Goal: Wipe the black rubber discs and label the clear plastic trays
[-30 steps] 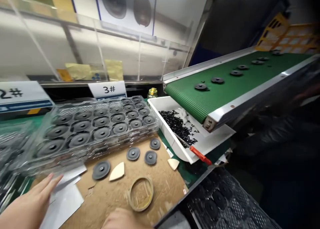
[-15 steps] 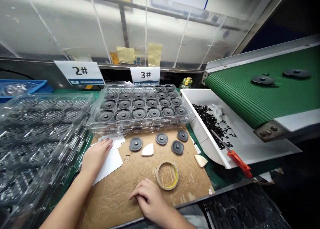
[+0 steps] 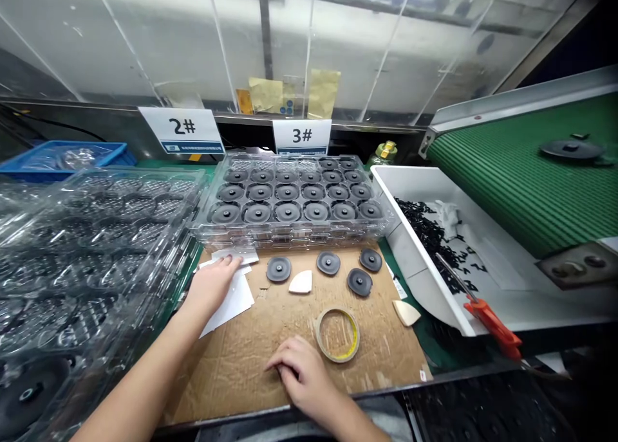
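Observation:
My left hand (image 3: 215, 282) lies on a small stack of white paper sheets (image 3: 236, 303), fingers stretched out flat over their upper end. My right hand (image 3: 302, 368) rests on the brown cardboard (image 3: 232, 371) with its fingers loosely bent and a gap at the thumb; nothing shows in it. Close by on its right is a tape roll (image 3: 338, 334). Beyond the hands are several dark round discs (image 3: 279, 269) with raised centres, plus a white wedge-shaped piece (image 3: 301, 282). Another, cream wedge (image 3: 406, 313) sits at the cardboard's right edge.
Behind stands a clear plastic tray (image 3: 290, 231) of dark discs. More clear trays (image 3: 96, 268) fill the left side. A white bin (image 3: 410, 294) with small black parts and a red-handled tool (image 3: 493, 326) is at right, below a green conveyor (image 3: 541, 191) carrying a disc.
The whole view has shifted, so the bench appears further right. Both hands keep their places on the paper and the cardboard.

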Motion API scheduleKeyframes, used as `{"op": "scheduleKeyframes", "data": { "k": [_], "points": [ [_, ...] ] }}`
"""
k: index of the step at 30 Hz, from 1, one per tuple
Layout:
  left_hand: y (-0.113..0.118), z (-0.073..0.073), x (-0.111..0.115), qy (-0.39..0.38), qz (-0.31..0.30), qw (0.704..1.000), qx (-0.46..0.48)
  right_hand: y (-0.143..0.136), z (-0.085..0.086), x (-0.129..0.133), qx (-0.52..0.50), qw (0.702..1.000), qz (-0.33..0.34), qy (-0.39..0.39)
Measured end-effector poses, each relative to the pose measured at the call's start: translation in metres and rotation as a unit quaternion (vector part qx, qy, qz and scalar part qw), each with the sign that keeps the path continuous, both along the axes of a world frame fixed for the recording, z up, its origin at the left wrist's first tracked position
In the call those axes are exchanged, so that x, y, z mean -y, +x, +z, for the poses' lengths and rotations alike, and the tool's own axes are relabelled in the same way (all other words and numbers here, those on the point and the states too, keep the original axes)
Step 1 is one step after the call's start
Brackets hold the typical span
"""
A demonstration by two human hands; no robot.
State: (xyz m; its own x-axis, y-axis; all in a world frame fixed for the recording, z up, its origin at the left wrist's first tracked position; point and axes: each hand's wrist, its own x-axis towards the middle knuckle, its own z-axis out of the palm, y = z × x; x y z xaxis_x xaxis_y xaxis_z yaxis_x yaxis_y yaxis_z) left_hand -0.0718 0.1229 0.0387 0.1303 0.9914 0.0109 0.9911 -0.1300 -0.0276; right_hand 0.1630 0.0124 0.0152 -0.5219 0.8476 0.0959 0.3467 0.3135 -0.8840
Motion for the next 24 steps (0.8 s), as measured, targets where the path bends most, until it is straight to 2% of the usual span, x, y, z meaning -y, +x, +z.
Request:
{"op": "scheduleKeyframes", "data": {
  "k": [5,8,10,12,15,18,20,24],
  "points": [
    [-0.012,0.009,0.006,0.018,0.000,1.000,-0.010,0.001,0.000,0.001,-0.001,1.000,-0.004,0.003],
    [-0.019,0.017,0.022,0.042,0.018,0.999,-0.021,0.002,0.000,0.001,-0.001,1.000,-0.002,0.006],
    [-0.021,0.017,0.039,0.074,0.023,0.996,-0.031,0.002,-0.001,0.000,0.000,1.000,0.000,0.006],
    [-0.020,0.008,0.060,0.107,0.010,0.993,-0.041,0.001,-0.002,0.000,-0.001,1.000,-0.002,0.006],
    [-0.012,-0.018,0.088,0.110,-0.026,0.993,-0.034,0.001,-0.003,0.000,-0.003,1.000,-0.005,0.004],
    [0.001,-0.042,0.104,0.099,-0.005,0.995,-0.016,0.001,-0.005,0.000,-0.004,1.000,-0.001,0.001],
    [0.011,-0.049,0.109,0.106,0.022,0.994,0.000,0.001,-0.004,-0.001,-0.003,1.000,0.002,-0.001],
    [0.021,-0.046,0.112,0.116,0.062,0.991,0.027,0.002,0.004,-0.001,-0.007,1.000,0.008,-0.004]
  ]
}}
